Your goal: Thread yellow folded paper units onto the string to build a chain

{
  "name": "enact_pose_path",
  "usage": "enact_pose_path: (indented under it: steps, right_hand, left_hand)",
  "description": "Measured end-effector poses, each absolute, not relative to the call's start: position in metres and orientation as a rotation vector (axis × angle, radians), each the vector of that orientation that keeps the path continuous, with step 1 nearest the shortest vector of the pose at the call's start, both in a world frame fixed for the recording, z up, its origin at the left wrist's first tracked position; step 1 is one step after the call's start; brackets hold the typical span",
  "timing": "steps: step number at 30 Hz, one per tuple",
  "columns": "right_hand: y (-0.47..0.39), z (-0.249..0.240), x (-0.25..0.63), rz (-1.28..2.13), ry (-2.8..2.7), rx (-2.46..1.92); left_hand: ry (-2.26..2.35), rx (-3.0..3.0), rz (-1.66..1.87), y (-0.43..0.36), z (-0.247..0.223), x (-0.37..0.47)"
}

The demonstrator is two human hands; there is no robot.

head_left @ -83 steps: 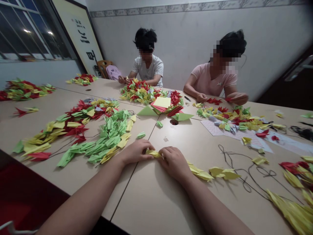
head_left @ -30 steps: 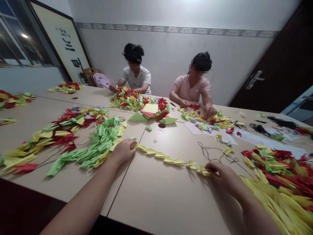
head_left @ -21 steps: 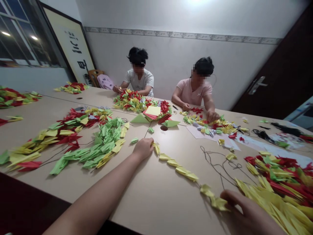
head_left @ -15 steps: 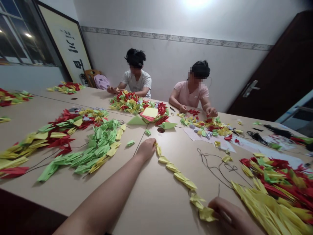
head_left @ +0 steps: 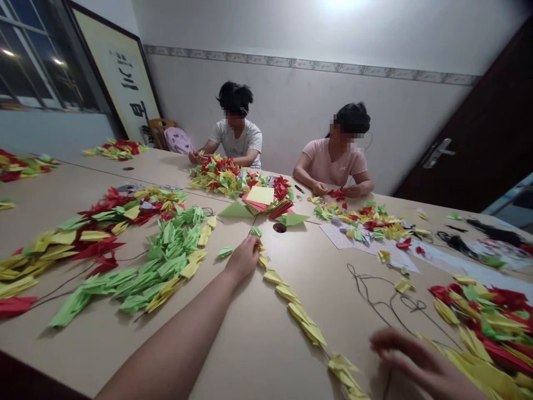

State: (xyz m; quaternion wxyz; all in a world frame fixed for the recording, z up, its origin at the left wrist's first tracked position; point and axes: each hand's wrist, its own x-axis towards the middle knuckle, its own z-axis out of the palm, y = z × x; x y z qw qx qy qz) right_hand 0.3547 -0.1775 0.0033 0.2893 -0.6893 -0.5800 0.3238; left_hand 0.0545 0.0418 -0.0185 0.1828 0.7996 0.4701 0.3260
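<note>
My left hand [head_left: 244, 258] pinches the far end of a string of yellow folded paper pieces [head_left: 297, 311] that runs across the beige table [head_left: 258, 344] toward the lower right. My right hand [head_left: 410, 358], blurred with fingers apart, hovers just right of the string's near end [head_left: 345, 372] and does not grip it. A heap of yellow folded pieces [head_left: 487, 375] lies under and beside that hand.
Strings of green [head_left: 166, 261] and of red and yellow pieces [head_left: 83, 233] lie at left. A black cord [head_left: 385, 294] loops at right by red, green and yellow pieces [head_left: 491, 316]. Two people [head_left: 237, 139] [head_left: 339, 161] sit opposite with coloured piles [head_left: 225, 175]; flat sheets [head_left: 260, 197] are stacked mid-table.
The two hands were together on the yellow string, then my right hand slid along it to the lower right and let go. My left hand carried its end slightly forward.
</note>
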Motion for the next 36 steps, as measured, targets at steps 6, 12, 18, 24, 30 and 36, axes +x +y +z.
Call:
enact_pose_path:
  steps: [6, 12, 18, 24, 30, 36]
  right_hand:
    - [-0.061, 0.006, 0.317, 0.883, -1.798, -1.712]
    - [-0.008, -0.008, 0.257, 1.095, -1.782, -1.378]
    - [0.002, -0.009, 0.247, 0.939, -1.834, -1.384]
    - [0.004, -0.015, 0.256, 1.133, -1.782, -1.298]
    - [0.002, -0.017, 0.254, 0.969, -1.776, -1.390]
    - [0.006, -0.021, 0.254, 0.935, -1.734, -1.372]
  left_hand:
    - [1.185, 2.310, 0.876, 0.037, -0.018, 0.062]
    - [1.057, 2.233, 0.874, 0.034, -0.018, 0.068]
    - [0.954, 2.269, 0.841, 0.028, -0.016, 0.077]
    - [0.987, 2.151, 0.872, 0.030, -0.016, 0.080]
    - [1.013, 1.987, 0.880, 0.034, -0.022, 0.079]
    - [1.021, 1.712, 0.913, 0.040, -0.023, 0.089]
